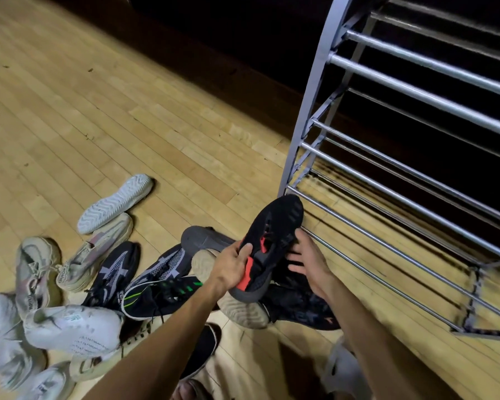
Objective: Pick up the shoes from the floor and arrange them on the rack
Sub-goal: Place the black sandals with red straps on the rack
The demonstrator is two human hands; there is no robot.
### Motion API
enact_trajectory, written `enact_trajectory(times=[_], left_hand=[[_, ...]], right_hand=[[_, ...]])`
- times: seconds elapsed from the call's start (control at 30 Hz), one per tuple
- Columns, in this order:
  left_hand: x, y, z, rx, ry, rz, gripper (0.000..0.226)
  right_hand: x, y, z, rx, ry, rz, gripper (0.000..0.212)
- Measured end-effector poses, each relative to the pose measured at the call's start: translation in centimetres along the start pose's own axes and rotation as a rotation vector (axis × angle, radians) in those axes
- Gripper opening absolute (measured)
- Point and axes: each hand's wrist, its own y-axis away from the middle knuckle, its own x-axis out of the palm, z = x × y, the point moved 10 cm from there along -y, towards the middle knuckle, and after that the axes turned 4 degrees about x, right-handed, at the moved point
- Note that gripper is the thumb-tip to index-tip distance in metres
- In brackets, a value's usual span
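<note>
Black shoe [272, 241] pinched in left grip [233, 265], right grip [309, 261] open, touching its side

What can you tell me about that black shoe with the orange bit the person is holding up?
The black shoe is a sneaker with a dark knit-looking upper, an orange-red patch near its opening and a dark grey sole edge. It is lifted off the floor, toe pointing up and away toward the lowest bars of the metal rack, heel nearest the person. The left hand grips its side by the opening; the right hand touches the other side with fingers spread. Below it lie more shoes.
</note>
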Motion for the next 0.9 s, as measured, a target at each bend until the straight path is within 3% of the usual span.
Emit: enact_trajectory(times=[0.13, 0.27, 0.4, 0.57, 0.67, 0.9], left_hand=[[2.6, -1.3, 0.2, -0.049, 0.028, 0.026, 0.061], [4.4, -3.4, -0.9, -0.051, 0.059, 0.092, 0.049], [5.4, -5.9, -2.9, 0.020, 0.120, 0.101, 0.045], [8.1, -7.9, -4.2, 0.132, 0.094, 0.220, 0.055], [10.2, -8.7, -3.0, 0.024, -0.027, 0.319, 0.057], [12.2, -10.9, -2.1, -0.142, 0.268, 0.150, 0.028]], right_hand=[[-0.1, -0.7, -2.7, 0.055, 0.106, -0.003, 0.047], [-1.1, -2.3, -3.9, 0.113, 0.290, -0.075, 0.039], [-2.6, -4.7, -2.3, 0.026, 0.153, -0.150, 0.036], [-5.0, -6.0, -0.6, -0.076, 0.106, -0.255, 0.038], [-6.9, -7.2, -0.9, -0.083, 0.150, -0.333, 0.042], [-9.3, -10.8, -1.5, -0.029, -0.017, -0.361, 0.036]])
